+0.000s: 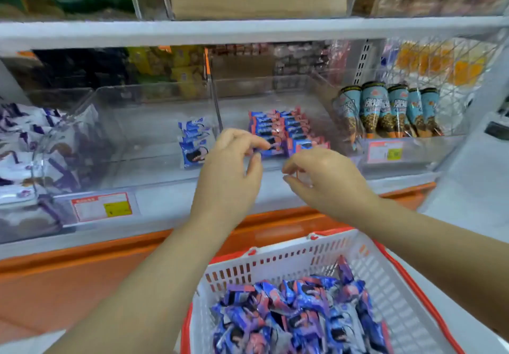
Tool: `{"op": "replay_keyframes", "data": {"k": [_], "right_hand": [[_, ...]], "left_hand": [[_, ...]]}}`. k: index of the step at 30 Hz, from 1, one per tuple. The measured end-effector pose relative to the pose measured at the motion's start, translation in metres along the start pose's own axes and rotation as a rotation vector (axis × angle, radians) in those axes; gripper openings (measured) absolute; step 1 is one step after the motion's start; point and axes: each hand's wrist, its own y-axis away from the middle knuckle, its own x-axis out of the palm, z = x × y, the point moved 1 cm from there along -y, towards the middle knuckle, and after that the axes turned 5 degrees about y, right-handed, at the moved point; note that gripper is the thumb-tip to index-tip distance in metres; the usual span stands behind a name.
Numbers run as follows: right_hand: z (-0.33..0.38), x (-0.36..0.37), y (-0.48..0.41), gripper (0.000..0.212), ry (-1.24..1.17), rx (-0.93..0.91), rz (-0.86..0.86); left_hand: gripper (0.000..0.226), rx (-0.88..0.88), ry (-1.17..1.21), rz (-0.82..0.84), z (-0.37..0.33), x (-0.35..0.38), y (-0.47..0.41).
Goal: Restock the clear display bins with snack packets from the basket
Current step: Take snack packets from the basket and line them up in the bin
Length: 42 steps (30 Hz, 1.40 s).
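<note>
From the head view, both hands reach over the shelf edge towards the middle clear display bin [261,86], where blue-and-pink snack packets [286,129] lie in tidy overlapping rows towards its right side. The left hand [234,166] is at the bin's front, its fingers [256,143] loosely curled and parted from the thumb, with nothing pinched between them. The forefinger tip lies over the edge of the frontmost packet [274,148], and I cannot tell whether it touches. The right hand [327,180] is just beside it, a little lower and to the right, with its fingers [293,165] bent loosely inward and holding nothing. They are just in front of the packet rows, apart from them. Below the arms, at the bottom of the view, is a white slotted basket [289,257] with a red rim, holding a loose heap of the same blue-and-pink packets [297,320]. The bin to the left [143,133] holds a short stack of blue-and-white packets [194,144] against the divider. Farther left are purple-and-white packets [33,147]. On the right, cone-shaped snacks [385,111] stand leaning in another clear bin. A red-and-yellow price label [102,206] is fixed to the shelf front, and a second one [384,151] is under the cones.
</note>
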Motion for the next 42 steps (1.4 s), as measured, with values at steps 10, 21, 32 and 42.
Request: {"op": "replay_keyframes", "data": {"k": [10, 21, 32, 42], "right_hand": [[0.016, 0.096, 0.196, 0.022, -0.133, 0.165, 0.813], [0.031, 0.166, 0.275, 0.082, 0.049, 0.036, 1.344], [0.022, 0.142, 0.253, 0.042, -0.19, 0.185, 1.163], [0.011, -0.01, 0.086, 0.042, -0.381, 0.231, 0.336]], "left_hand": [[0.035, -0.129, -0.497, 1.214, 0.014, 0.054, 0.112], [0.041, -0.192, -0.566, 1.425, 0.035, 0.061, 0.142], [0.046, -0.155, -0.568, 1.336, 0.012, 0.067, 0.116], [0.035, -0.269, -0.054, 0.724, -0.022, 0.02, 0.043]]}}
